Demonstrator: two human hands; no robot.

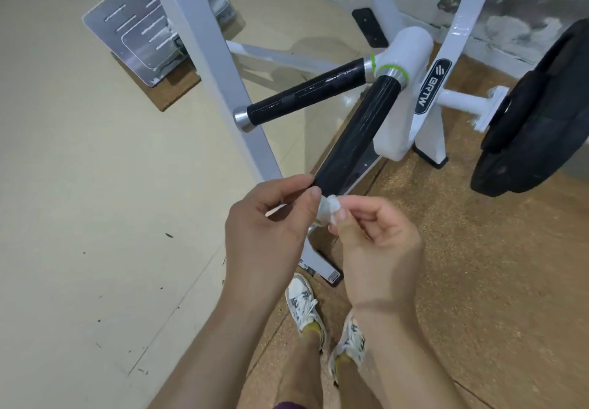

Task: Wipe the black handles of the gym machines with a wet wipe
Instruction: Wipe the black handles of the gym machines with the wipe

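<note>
Two black handles stick out from a white machine joint (404,55). One black handle (306,93) runs left and ends in a silver cap. The other black handle (357,138) points down toward me. A small crumpled white wet wipe (328,209) sits just below that handle's near end. My left hand (267,217) and my right hand (376,236) both pinch the wipe between thumb and fingertips. My left fingertips lie right at the near end of the lower handle.
A white slanted frame bar (223,67) crosses in front of the handles. Black weight plates (535,112) hang at the right. A metal footplate (143,26) lies on the pale floor at upper left. My two sneakers (322,322) stand on cork-coloured matting below.
</note>
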